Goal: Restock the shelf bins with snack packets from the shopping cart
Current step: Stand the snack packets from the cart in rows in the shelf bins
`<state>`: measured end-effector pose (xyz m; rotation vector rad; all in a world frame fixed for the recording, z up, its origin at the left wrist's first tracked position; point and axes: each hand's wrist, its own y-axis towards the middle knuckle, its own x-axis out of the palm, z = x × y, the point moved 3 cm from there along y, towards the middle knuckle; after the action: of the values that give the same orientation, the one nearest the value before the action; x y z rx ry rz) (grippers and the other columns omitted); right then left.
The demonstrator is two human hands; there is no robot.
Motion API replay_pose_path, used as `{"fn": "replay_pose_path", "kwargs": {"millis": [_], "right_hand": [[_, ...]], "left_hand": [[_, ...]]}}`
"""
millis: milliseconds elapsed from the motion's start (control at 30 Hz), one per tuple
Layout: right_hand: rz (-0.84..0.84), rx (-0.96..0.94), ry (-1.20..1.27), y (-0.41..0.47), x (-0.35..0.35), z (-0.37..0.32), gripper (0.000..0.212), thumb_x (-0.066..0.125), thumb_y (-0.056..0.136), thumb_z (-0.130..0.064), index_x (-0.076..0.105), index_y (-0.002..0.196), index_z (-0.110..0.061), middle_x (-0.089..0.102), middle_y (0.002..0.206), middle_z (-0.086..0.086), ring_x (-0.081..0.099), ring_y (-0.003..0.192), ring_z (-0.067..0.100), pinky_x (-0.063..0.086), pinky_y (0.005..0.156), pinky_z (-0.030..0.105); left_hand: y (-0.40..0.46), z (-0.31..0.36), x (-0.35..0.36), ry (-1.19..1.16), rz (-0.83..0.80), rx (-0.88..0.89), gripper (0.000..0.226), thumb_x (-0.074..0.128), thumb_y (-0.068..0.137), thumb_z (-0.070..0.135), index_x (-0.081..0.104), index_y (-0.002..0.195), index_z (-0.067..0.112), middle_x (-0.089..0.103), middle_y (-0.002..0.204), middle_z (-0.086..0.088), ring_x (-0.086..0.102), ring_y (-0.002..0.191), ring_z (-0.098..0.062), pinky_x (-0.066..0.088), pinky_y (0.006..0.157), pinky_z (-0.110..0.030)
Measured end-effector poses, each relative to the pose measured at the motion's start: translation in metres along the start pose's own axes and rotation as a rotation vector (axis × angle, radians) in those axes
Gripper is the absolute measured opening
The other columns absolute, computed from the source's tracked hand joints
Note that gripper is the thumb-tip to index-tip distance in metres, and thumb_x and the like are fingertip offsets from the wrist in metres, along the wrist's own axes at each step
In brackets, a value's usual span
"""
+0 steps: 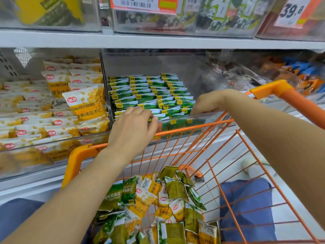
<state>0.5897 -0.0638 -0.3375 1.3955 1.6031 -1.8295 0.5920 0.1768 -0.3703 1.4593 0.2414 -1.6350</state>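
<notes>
Small green snack packets (151, 92) stand in neat rows in the clear middle bin (198, 118) on the shelf. My left hand (133, 127) reaches over the cart rim and rests its bent fingers on the front row of green packets. My right hand (207, 103) is at the bin's front right corner with its fingers bent down onto the packets; the fingertips are partly hidden. Below my arms the orange wire shopping cart (184, 128) holds a loose heap of green and yellow snack packets (158, 199).
The left bin holds yellow crab-roe-flavoured packets (84, 104) piled high. The right bin (290, 73) holds orange and blue packets. An upper shelf (158, 42) carries more clear bins with price tags (292, 13). The cart's orange corners (274, 88) press against the shelf front.
</notes>
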Motion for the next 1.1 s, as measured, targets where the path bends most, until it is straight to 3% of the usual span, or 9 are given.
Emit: {"fn": "replay_pose_path", "kwargs": {"millis": [67, 200, 300, 400, 467, 633, 767, 867, 1100], "right_hand": [[0.171, -0.047, -0.069, -0.015, -0.001, -0.01, 0.036, 0.058, 0.088, -0.025, 0.065, 0.111, 0.002, 0.063, 0.112, 0.024, 0.06, 0.105, 0.04, 0.053, 0.084, 0.046], [0.754, -0.25, -0.468, -0.081, 0.013, -0.058, 0.02, 0.049, 0.085, -0.016, 0.066, 0.088, -0.008, 0.064, 0.081, 0.013, 0.06, 0.08, 0.036, 0.041, 0.061, 0.032], [0.449, -0.373, -0.567, -0.12, 0.056, -0.082, 0.016, 0.049, 0.085, -0.02, 0.05, 0.07, -0.013, 0.041, 0.063, 0.001, 0.046, 0.063, 0.026, 0.033, 0.053, 0.027], [-0.088, -0.332, -0.686, -0.12, 0.118, -0.076, 0.035, 0.047, 0.093, -0.021, 0.04, 0.06, -0.014, 0.04, 0.064, 0.0, 0.038, 0.055, 0.015, 0.033, 0.048, 0.025], [-0.257, -0.224, -0.685, -0.103, 0.152, -0.06, 0.04, 0.044, 0.098, -0.029, 0.046, 0.064, -0.009, 0.042, 0.066, 0.0, 0.041, 0.057, 0.016, 0.04, 0.057, 0.029], [-0.276, -0.115, -0.699, -0.069, 0.209, -0.029, 0.042, 0.048, 0.096, -0.046, 0.06, 0.112, -0.009, 0.048, 0.078, 0.001, 0.052, 0.081, 0.022, 0.044, 0.074, 0.034], [-0.3, -0.043, -0.557, -0.053, 0.205, -0.011, 0.021, 0.059, 0.093, -0.025, 0.064, 0.089, -0.005, 0.066, 0.084, 0.007, 0.06, 0.064, 0.018, 0.05, 0.063, 0.03], [-0.439, 0.037, -0.269, -0.056, 0.16, -0.008, 0.024, 0.063, 0.092, -0.024, 0.06, 0.095, 0.0, 0.066, 0.085, 0.01, 0.069, 0.093, 0.025, 0.057, 0.073, 0.032], [-0.294, -0.205, 0.227, -0.089, 0.092, -0.026, 0.029, 0.068, 0.087, -0.017, 0.051, 0.065, -0.009, 0.058, 0.064, 0.003, 0.066, 0.073, 0.014, 0.057, 0.071, 0.026]], "left_hand": [[0.0, 0.0, -0.006, -0.076, 0.022, 0.016, 0.028, 0.046, 0.099, 0.03, 0.067, 0.11, 0.013, 0.067, 0.108, -0.003, 0.054, 0.107, -0.024, 0.041, 0.087, -0.035], [-0.014, 0.022, -0.034, -0.158, 0.047, 0.172, 0.02, 0.049, 0.097, 0.024, 0.067, 0.102, 0.017, 0.067, 0.093, 0.001, 0.058, 0.092, -0.024, 0.041, 0.073, -0.034], [-0.044, 0.039, -0.033, -0.024, -0.358, 0.284, 0.025, 0.042, 0.098, 0.041, 0.062, 0.104, 0.027, 0.066, 0.087, 0.008, 0.058, 0.079, -0.016, 0.039, 0.057, -0.029], [-0.084, 0.034, -0.013, 0.169, -0.971, 0.254, 0.044, 0.041, 0.096, 0.054, 0.054, 0.126, 0.026, 0.065, 0.113, 0.002, 0.06, 0.098, -0.018, 0.047, 0.075, -0.029], [-0.1, 0.021, 0.001, 0.276, -1.149, 0.176, 0.051, 0.042, 0.096, 0.055, 0.051, 0.131, 0.018, 0.061, 0.121, -0.004, 0.058, 0.107, -0.023, 0.046, 0.082, -0.031], [-0.09, -0.004, 0.019, 0.19, -1.043, 0.073, 0.047, 0.041, 0.097, 0.051, 0.057, 0.121, 0.015, 0.061, 0.115, -0.007, 0.058, 0.102, -0.025, 0.047, 0.08, -0.034], [-0.088, -0.016, 0.023, 0.131, -1.06, 0.003, 0.05, 0.042, 0.097, 0.051, 0.06, 0.12, 0.011, 0.055, 0.09, -0.002, 0.052, 0.079, -0.021, 0.038, 0.062, -0.029], [-0.084, -0.011, 0.016, -0.022, -1.011, 0.004, 0.044, 0.044, 0.097, 0.049, 0.058, 0.123, 0.016, 0.056, 0.099, 0.004, 0.055, 0.091, -0.018, 0.038, 0.07, -0.026], [-0.067, 0.013, -0.005, -0.684, -0.715, -0.163, 0.026, 0.054, 0.09, 0.051, 0.057, 0.112, 0.038, 0.063, 0.103, 0.016, 0.06, 0.091, 0.006, 0.048, 0.077, -0.012]]}}
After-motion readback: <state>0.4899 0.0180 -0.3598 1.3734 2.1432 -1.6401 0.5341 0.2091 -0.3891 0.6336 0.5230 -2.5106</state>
